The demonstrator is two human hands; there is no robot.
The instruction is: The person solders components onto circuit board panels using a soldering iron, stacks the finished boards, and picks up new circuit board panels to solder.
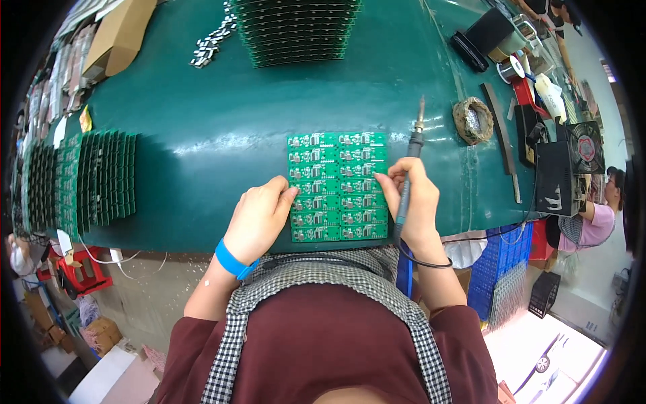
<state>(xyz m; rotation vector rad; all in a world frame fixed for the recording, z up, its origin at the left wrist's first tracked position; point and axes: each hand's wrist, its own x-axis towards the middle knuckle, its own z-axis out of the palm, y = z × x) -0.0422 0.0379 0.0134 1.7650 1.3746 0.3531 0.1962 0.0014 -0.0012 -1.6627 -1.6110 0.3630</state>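
A green circuit board panel (316, 202), made up of several small boards with parts on them, lies flat near the front edge of the green table. My left hand (261, 212), with a blue band on its wrist, has its fingers closed at the panel's left edge, thumb and forefinger gripping it. In my right hand (417, 195) is a soldering iron (416, 145), its metal tip pointing away from me and standing clear of the panel. The right thumb and fingertips also meet the panel's right edge. The iron's dark cable runs down past my right wrist.
Rows of upright circuit boards stand at the left (108, 178) and far middle (299, 34). Small black-and-white parts (212, 42) lie beside the far row. At right are a round tin (473, 121), a solder spool (510, 69), a dark bar (499, 128) and a fan (585, 148). Another person (592, 219) sits beyond.
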